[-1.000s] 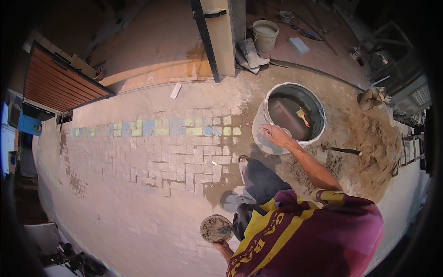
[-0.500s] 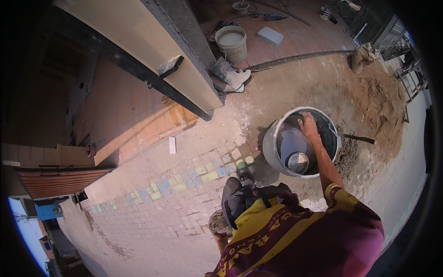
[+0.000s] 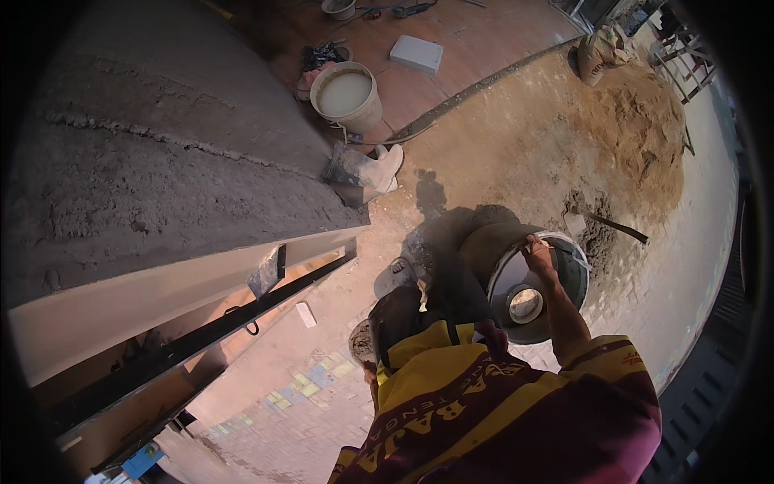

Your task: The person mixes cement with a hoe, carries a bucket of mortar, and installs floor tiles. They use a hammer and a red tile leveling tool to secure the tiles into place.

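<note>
My right hand (image 3: 539, 256) is closed on the near-left part of the rim of a large grey bucket (image 3: 579, 266). Inside the bucket a small round pot (image 3: 518, 310) rests in pale liquid. The bucket looks tilted, though its base is partly hidden. Low on the left, my left hand (image 3: 370, 374) grips a round container of wet grey mortar (image 3: 360, 343); my leg and shirt cover part of it, and most of that hand's fingers are hidden.
At left stands a rough grey plastered wall (image 3: 185, 194) with a door frame. A pair of boots (image 3: 371, 171) and a pail of cloudy liquid (image 3: 347, 95) stand by its corner. To the right lie a sand heap (image 3: 637, 129), a sack (image 3: 601, 55) and a long-handled tool (image 3: 621, 228) in mortar.
My right hand has come out of the bucket onto its rim. I have moved nearer the wall and boots, carrying the mortar container along in my left hand. The bucket now looks tilted.
</note>
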`<action>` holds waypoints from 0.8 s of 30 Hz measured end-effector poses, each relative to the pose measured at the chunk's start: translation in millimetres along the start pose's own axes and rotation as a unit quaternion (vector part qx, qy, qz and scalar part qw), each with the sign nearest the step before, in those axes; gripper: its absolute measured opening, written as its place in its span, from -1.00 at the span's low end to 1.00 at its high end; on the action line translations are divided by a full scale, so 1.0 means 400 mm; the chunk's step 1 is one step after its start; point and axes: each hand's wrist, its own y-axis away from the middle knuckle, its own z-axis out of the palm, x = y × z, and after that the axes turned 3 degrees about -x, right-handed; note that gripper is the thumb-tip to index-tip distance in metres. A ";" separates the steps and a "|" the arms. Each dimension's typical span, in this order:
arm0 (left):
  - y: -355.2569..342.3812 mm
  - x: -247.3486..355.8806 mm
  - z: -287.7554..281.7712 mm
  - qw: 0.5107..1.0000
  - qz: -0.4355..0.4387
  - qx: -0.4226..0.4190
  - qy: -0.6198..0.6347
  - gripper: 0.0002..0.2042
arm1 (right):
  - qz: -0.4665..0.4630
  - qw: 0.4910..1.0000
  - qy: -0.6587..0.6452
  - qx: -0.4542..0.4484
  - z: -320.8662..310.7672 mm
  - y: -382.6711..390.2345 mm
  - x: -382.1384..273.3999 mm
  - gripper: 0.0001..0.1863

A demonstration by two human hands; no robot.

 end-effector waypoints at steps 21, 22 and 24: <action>0.324 0.495 1.383 0.997 0.021 -0.014 -0.074 -0.54 | -0.037 0.985 -0.101 -0.135 -0.640 -1.598 -0.275 -0.66; 0.331 0.508 1.461 0.997 0.017 -0.025 -0.071 -0.54 | -0.089 0.988 -0.085 -0.096 -0.657 -1.707 -0.353 -0.66; 0.342 0.535 1.571 0.998 0.010 -0.024 -0.061 -0.54 | -0.127 0.973 -0.114 -0.155 -0.694 -1.895 -0.591 -0.62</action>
